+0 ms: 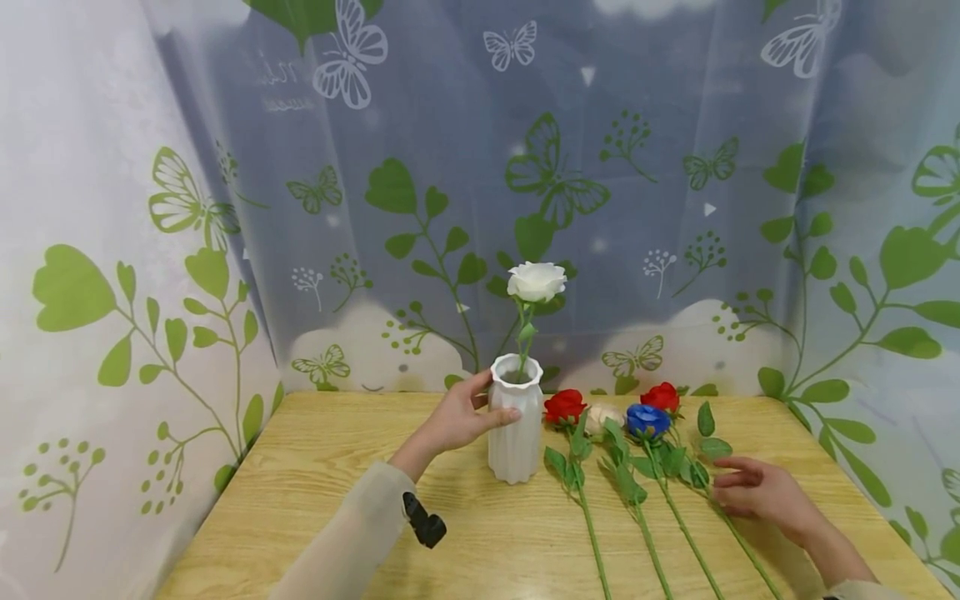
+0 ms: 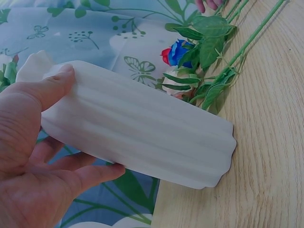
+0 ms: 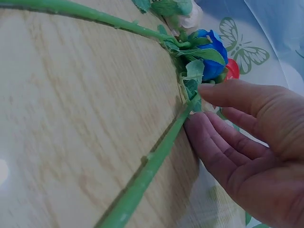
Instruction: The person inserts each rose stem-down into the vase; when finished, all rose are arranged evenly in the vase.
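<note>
My left hand (image 1: 468,414) holds a white fluted vase (image 1: 515,442) upright on the table, its thumb across the front and its fingers around the far side. One white rose (image 1: 537,282) stands in the vase, its stem going down through the scalloped mouth. To the right, my right hand (image 1: 765,496) is at the stem of the rightmost red rose (image 1: 661,397). In the right wrist view, its thumb and fingers (image 3: 216,142) are parted beside that green stem (image 3: 156,161), just below the leaves. Whether they touch it is hard to tell.
Between vase and right hand lie another red rose (image 1: 566,407), a pale rose (image 1: 602,418) and a blue rose (image 1: 648,421), stems toward the front edge. Beneath them is a wooden table (image 1: 300,467). A patterned curtain (image 1: 450,125) closes off the back and sides.
</note>
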`<state>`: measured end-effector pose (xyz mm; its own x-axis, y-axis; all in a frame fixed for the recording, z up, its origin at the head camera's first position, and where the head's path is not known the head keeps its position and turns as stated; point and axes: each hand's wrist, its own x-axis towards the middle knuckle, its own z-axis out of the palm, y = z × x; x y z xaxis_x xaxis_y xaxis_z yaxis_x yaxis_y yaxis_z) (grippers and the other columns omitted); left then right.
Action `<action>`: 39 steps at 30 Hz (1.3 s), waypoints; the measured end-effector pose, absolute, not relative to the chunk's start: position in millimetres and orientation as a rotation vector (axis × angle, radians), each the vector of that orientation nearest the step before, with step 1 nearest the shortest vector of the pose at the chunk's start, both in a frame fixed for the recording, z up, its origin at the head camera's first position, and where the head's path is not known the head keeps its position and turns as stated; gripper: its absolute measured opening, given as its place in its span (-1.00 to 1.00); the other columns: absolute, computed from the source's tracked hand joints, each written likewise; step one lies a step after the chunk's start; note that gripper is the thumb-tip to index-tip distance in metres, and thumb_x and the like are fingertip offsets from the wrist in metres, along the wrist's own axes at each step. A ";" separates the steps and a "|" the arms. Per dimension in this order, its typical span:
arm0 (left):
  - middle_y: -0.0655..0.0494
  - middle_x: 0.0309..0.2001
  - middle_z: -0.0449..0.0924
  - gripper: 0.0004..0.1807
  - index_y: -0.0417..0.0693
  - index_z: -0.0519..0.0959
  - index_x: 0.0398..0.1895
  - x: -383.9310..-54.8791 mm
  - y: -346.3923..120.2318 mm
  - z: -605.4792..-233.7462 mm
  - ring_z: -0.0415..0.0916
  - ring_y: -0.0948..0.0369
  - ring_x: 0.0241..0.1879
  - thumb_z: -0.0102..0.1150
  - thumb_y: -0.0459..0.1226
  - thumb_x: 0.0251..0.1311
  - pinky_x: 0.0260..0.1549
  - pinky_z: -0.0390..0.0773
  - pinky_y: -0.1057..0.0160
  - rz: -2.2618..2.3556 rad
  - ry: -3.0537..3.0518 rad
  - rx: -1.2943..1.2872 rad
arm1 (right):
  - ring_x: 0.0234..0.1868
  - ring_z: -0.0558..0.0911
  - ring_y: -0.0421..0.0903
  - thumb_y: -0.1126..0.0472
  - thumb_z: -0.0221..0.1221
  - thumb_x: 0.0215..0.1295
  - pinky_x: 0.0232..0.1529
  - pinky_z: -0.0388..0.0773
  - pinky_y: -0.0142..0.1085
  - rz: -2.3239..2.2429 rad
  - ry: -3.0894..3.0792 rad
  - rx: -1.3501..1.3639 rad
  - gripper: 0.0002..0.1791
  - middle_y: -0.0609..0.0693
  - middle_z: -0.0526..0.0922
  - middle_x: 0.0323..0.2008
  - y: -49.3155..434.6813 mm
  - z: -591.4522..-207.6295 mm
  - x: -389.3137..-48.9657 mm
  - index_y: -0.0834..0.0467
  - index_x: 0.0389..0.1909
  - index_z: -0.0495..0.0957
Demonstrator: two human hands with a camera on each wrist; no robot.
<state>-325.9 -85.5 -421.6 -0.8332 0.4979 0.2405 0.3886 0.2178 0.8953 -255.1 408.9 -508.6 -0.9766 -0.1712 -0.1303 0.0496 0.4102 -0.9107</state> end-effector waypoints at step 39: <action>-0.19 0.50 0.42 -0.21 -0.10 0.27 0.63 -326.3 -85.4 -421.7 0.46 -0.25 0.42 0.38 -0.27 0.39 0.31 0.59 -0.18 1.695 2.376 0.893 | -0.22 0.70 -0.19 0.37 0.23 0.44 -0.18 0.75 -0.24 -1.551 2.395 0.015 -0.23 -0.02 0.70 -0.12 393.6 -478.0 -263.4 0.64 0.49 0.09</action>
<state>-326.3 -85.4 -421.7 -0.8252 0.5042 0.2546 0.4050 0.2138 0.8890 -263.4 393.6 -478.0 -0.9588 -0.1459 -0.2437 0.1627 0.4214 -0.8922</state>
